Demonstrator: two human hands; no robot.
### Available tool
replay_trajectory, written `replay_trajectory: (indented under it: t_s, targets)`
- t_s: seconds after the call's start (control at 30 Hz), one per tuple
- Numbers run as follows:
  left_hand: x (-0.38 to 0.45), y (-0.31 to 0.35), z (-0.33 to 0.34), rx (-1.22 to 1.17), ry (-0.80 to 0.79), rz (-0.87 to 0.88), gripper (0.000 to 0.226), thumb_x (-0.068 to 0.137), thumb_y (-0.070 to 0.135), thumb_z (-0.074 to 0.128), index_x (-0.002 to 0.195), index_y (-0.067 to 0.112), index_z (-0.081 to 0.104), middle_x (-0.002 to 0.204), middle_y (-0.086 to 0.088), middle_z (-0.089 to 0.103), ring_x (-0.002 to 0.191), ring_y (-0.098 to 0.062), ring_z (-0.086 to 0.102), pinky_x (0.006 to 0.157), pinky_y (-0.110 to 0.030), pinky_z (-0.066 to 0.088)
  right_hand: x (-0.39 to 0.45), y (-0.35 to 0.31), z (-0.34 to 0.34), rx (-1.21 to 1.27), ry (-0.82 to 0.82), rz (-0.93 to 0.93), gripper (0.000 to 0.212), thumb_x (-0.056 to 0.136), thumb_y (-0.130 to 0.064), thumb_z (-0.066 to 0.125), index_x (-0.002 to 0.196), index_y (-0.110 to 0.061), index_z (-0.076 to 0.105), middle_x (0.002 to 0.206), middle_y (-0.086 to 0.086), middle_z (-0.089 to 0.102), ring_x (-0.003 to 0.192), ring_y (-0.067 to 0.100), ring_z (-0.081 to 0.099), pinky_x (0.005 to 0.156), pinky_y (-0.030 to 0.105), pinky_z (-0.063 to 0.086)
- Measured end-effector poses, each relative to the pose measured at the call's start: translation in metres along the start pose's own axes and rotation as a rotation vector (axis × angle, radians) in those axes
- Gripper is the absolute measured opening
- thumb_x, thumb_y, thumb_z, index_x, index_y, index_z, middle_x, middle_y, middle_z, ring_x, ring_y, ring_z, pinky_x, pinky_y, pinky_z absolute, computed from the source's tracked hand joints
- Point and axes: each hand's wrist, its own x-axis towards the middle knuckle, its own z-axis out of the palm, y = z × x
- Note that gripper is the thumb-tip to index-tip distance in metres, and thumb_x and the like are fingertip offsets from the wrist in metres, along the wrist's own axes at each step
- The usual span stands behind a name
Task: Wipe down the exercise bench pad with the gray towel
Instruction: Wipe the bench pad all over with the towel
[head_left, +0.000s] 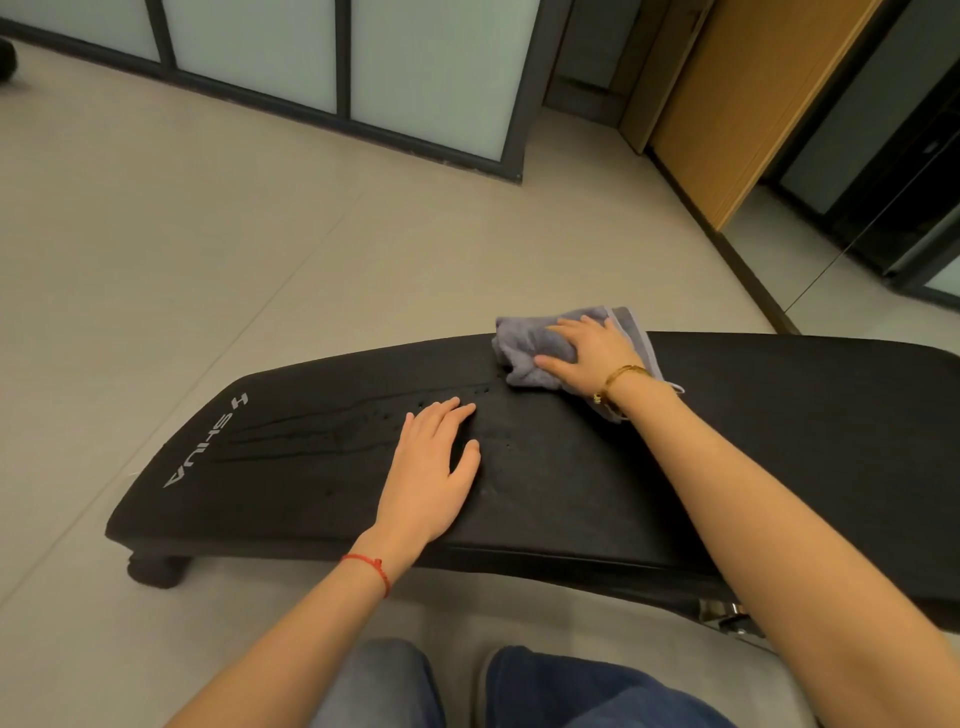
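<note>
Pale beige floor tiles (171, 249) spread out behind the hands, ending at a dark-framed partition of frosted glass panels (436, 73) far beyond them and a tan wooden door panel (737, 98) beyond and to the right of the right hand. Across the middle lies the long black padded exercise bench (779, 441), its left end printed with a silver logo and lettering (205, 441) well to the left of the left hand, and a round black foot (156, 569) under that same corner.

Left of centre, the left hand (431, 467) lies palm down and open on the pad, fingers together pointing away from the person, thumb spread to the right; a thin red string bracelet (371, 569) circles its wrist. Faint dark streaks and small dots mark the pad just left of and beyond this hand.

Further right and farther from the person, the right hand (587, 353) presses flat, fingers spread, on top of the crumpled gray terry towel (524, 348), which sits on the bench pad at its far edge. Part of the towel trails out under the wrist, which wears a gold chain bracelet (618, 379). Nearest the camera, between the two forearms, are knees in blue denim jeans (571, 691).
</note>
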Motion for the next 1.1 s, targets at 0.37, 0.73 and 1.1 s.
replay_trajectory:
  t_s: [0.37, 0.73, 1.1]
  targets:
    - [0.0, -0.004, 0.002, -0.006, -0.002, 0.009, 0.047, 0.099, 0.037, 0.04, 0.145, 0.028, 0.039, 0.153, 0.01, 0.034, 0.145, -0.007, 0.022, 0.124, -0.035, 0.006, -0.118, 0.0, -0.013, 0.173, -0.011, -0.244, 0.078, 0.077, -0.08, 0.031, 0.138, -0.034, 0.048, 0.149, -0.012, 0.039, 0.142, 0.01, 0.027, 0.12, 0.036, 0.017]
    - [0.001, -0.002, 0.001, -0.016, -0.006, 0.006, 0.046, 0.099, 0.036, 0.041, 0.144, 0.027, 0.04, 0.153, 0.008, 0.035, 0.145, -0.008, 0.024, 0.124, -0.035, 0.005, -0.136, -0.027, -0.014, 0.148, 0.034, -0.225, 0.062, 0.084, -0.062, 0.047, 0.14, -0.034, 0.042, 0.151, -0.012, 0.033, 0.144, 0.01, 0.02, 0.117, 0.026, 0.003]
    - [-0.001, 0.0, 0.0, -0.003, -0.006, -0.004, 0.047, 0.1, 0.037, 0.039, 0.146, 0.028, 0.038, 0.154, 0.009, 0.033, 0.145, -0.008, 0.021, 0.124, -0.034, 0.004, -0.069, 0.017, -0.009, 0.028, 0.035, 0.043, 0.061, 0.089, -0.057, 0.049, 0.141, -0.027, 0.043, 0.153, 0.0, 0.036, 0.144, 0.025, 0.024, 0.119, 0.045, 0.012]
